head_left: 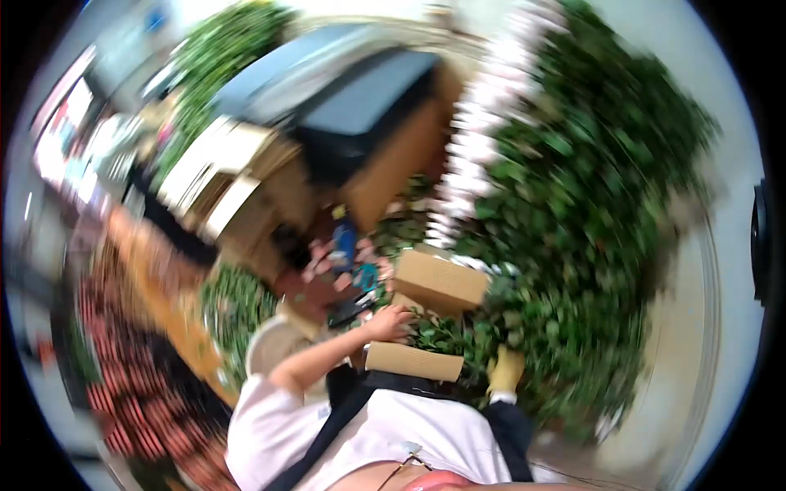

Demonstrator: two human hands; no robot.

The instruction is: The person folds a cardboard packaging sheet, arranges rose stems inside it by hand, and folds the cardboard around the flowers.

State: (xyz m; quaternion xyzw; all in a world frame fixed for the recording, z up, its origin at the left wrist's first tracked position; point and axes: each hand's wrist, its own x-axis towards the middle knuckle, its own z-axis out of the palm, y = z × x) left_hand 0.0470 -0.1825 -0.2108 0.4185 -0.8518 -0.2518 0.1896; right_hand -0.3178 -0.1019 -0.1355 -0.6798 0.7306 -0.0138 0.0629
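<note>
A corrugated cardboard wrap [426, 362] lies close to my lap, its far flap [442, 280] raised. Between the two cardboard parts are green leafy stems [446, 334]. My bare left hand [389, 323] is at the left end of the wrap, fingers curled onto the stems; blur hides the exact grip. On my right hand [506, 372] is a yellow glove. It sits to the right of the wrap against the leaves, its fingers smeared and partly hidden.
A big heap of leafy stems [573, 204] rises at the right, with a row of pale flower heads [479, 131] along it. Cardboard boxes [246, 184] and a grey-topped case [360, 94] stand ahead. Pink petals and a blue bottle [344, 245] lie beyond my left hand.
</note>
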